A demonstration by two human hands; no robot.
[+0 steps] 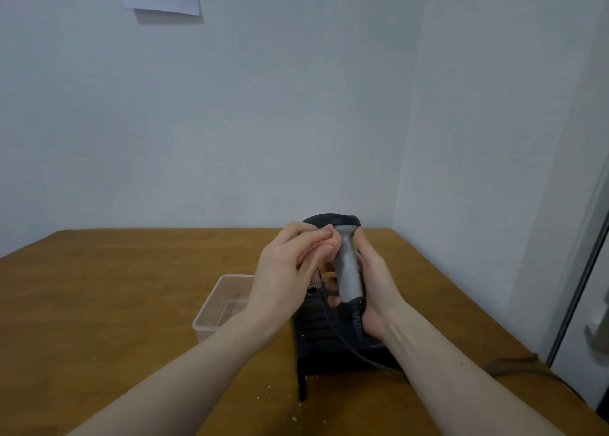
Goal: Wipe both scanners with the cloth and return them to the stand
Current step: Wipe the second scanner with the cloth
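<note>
A: Two hands were up over the tabletop [131, 304] with one scanner [347, 271] between them. The right hand [375, 284] had its fingers wrapped round the grey handle from the far side, head pointing away, cable end toward the person.

B: And the left hand [286, 271]?

A: Its fingertips were bunched against the neck of the scanner, pinching a small pale wad that I took for the cloth [331, 249]. It was blurred, so I couldn't be sure.

B: Where was the stand [329, 340]?

A: Directly below the hands, a dark slotted rack on the tabletop, with the cable [359, 353] trailing across it. I couldn't make out a second scanner; the hands hid much of the rack.

B: How would you wipe it well from there?

A: I'd keep the right grip firm and low on the handle, then turn the scanner so the cloth covers neck, head and window in turn. The cable could snag on the rack, so I'd keep it slack.

B: Anything else about?

A: A clear plastic tub [217, 307] just left of the stand, and a few crumbs [280, 399] near the front edge
</note>
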